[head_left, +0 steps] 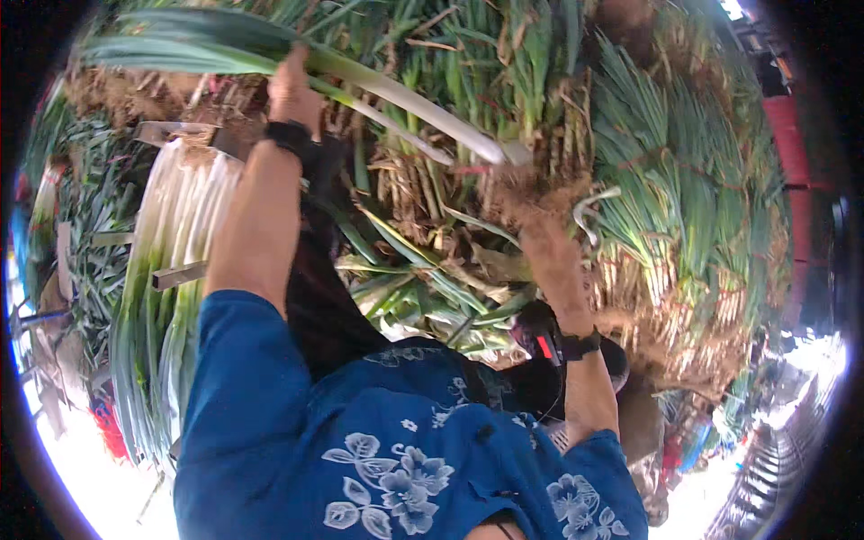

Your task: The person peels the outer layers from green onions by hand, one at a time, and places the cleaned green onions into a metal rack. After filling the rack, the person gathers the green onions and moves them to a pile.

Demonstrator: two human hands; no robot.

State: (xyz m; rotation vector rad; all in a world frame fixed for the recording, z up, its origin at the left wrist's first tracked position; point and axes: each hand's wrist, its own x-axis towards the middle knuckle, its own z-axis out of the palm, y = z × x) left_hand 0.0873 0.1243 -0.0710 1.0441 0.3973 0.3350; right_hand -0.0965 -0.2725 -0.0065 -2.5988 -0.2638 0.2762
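My left hand is closed around a long green onion at the upper left. Its green leaves trail to the left, and its white shaft slopes down to the right. A thinner stalk lies just below it, by the same hand. My right hand is at the brown, hairy roots near the white end. Its fingers are blurred and blend with the roots, so their grip cannot be made out.
Bundles of green onions with soil on their roots lie at the right and far side. Loose leaves cover the space before me. At left, white-stemmed onions rest in a metal holder. A red-marked dark object is beside my right wrist.
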